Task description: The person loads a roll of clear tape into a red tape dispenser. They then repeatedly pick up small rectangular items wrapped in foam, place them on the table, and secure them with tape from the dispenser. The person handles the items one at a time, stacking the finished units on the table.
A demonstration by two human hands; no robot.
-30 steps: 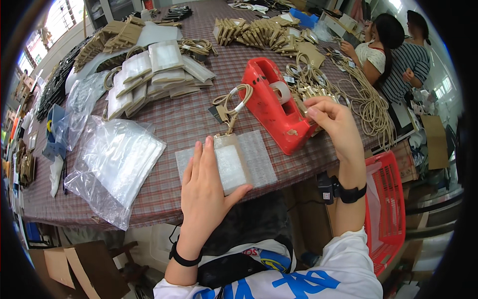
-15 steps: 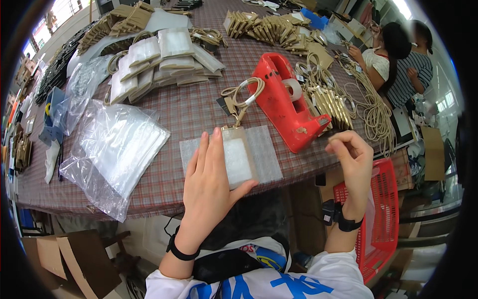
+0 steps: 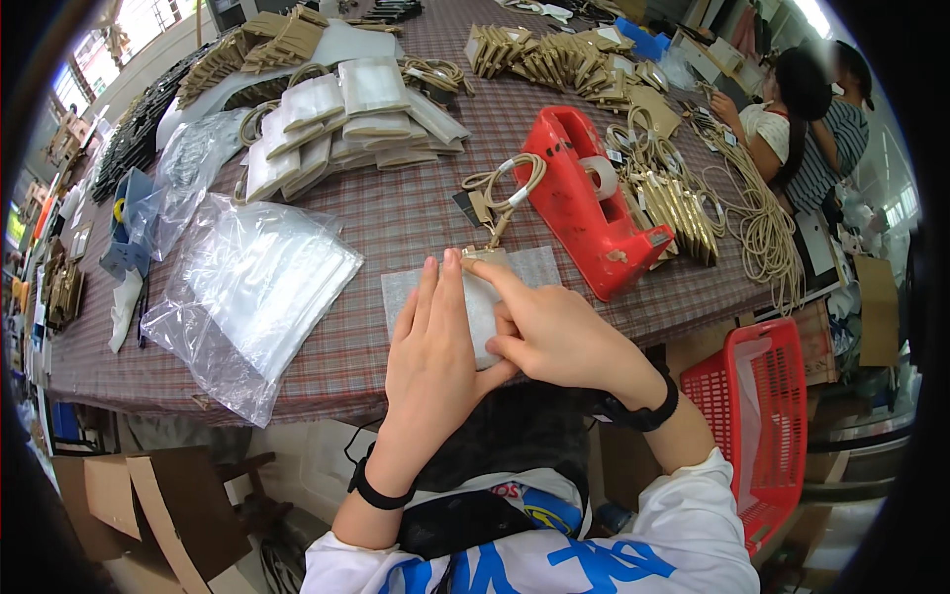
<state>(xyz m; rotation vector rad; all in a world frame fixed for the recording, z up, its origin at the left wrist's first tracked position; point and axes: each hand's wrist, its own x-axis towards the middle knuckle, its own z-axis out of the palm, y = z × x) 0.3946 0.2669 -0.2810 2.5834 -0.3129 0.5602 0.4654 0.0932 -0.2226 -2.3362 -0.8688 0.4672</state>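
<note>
A flat beige case [image 3: 485, 255] with a coiled tan cord [image 3: 534, 176] lies at the table's near edge, on a translucent white wrapping sheet [image 3: 539, 267], part of which is folded over it. My left hand [image 3: 430, 337] rests flat along the left side, fingers stretched together and thumb out to the right. My right hand [image 3: 559, 332] presses onto the same wrapped case. Its index finger reaches the upper edge, its thumb is low near my left thumb, and the other fingers curl under. Any small piece of tape beneath the fingertips is hidden. Beyond stands a red tape dispenser [image 3: 584, 213].
To the left lies a clear bag of white sheets [image 3: 272, 287]. Wrapped cases [image 3: 371, 89] are piled behind, and unwrapped tan cases with cords [image 3: 678, 213] lie right of the dispenser. A red basket [image 3: 767, 416] stands below the table's right edge. Two people [image 3: 807, 129] sit far right.
My right hand has moved left from beside the dispenser, where its fingers were pinched, onto the wrapped case. My left hand stays flat there. The whole view has shifted slightly.
</note>
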